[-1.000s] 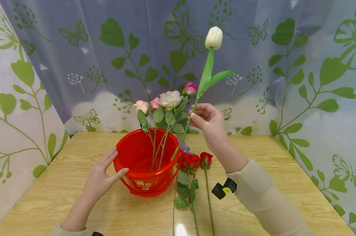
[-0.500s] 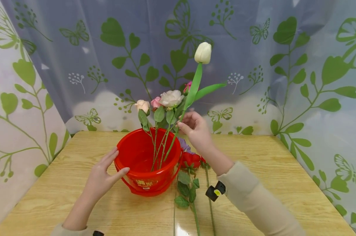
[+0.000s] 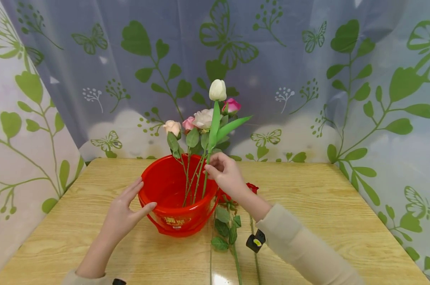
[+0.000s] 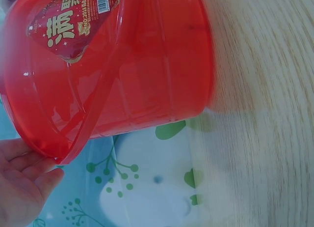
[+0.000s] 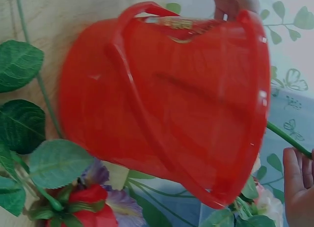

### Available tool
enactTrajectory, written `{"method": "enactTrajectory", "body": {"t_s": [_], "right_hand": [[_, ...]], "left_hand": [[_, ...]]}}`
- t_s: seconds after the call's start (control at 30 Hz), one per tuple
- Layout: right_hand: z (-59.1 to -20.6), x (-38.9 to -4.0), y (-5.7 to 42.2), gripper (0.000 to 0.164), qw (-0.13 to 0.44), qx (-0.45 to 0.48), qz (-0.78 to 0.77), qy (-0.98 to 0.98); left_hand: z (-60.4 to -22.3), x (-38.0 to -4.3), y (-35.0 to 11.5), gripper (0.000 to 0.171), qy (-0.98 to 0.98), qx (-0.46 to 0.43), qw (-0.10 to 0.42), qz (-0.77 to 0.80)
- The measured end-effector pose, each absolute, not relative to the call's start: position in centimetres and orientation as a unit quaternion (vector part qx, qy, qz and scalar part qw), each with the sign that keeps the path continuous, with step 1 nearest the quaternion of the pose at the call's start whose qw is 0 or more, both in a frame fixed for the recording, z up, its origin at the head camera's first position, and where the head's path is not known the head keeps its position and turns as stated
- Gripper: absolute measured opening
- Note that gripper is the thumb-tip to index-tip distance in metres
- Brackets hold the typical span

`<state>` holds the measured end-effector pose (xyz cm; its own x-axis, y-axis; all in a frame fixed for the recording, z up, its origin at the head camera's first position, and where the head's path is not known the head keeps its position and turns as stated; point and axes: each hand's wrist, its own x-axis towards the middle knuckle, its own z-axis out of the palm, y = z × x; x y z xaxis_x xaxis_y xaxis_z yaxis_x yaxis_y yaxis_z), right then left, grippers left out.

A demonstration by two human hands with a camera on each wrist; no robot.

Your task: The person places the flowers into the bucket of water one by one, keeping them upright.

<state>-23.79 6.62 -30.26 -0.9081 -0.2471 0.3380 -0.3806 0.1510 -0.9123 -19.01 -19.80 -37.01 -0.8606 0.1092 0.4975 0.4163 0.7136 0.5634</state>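
Observation:
A red plastic bucket (image 3: 197,217) stands on the wooden table. My left hand (image 3: 120,213) rests at its left rim, fingers straight and thumb apart; the left wrist view shows those fingertips (image 4: 34,160) right at the rim. Over the bucket's right side, my right hand (image 3: 225,174) pinches the stem of a white tulip (image 3: 217,91) between thumb and fingers. The tulip stands nearly upright, its lower stem inside the bucket. Leaning beside it in the bucket are a peach rose (image 3: 172,127), a pink rose (image 3: 188,123), a large whitish flower (image 3: 202,118) and a magenta rose (image 3: 232,105).
Right of the bucket, red flowers lie on the table (image 3: 307,221), their leafy stems (image 3: 220,227) pointing toward me. A purple flower (image 5: 122,207) lies beside a red one (image 5: 93,207) in the right wrist view. A patterned curtain (image 3: 290,79) hangs behind the table.
My right hand has moved left and down with the white tulip, bringing its stem into the bucket and its bloom over the other flowers. The left hand stays at the rim.

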Motion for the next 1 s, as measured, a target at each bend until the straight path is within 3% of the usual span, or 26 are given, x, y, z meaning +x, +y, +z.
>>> {"method": "enactTrajectory", "body": {"t_s": [1.0], "right_hand": [[-32.5, -23.8, 5.2, 0.021, 0.082, 0.188, 0.537, -0.818]], "left_hand": [[-37.0, -18.9, -19.7, 0.065, -0.897, -0.147, 0.225, -0.352]]}}
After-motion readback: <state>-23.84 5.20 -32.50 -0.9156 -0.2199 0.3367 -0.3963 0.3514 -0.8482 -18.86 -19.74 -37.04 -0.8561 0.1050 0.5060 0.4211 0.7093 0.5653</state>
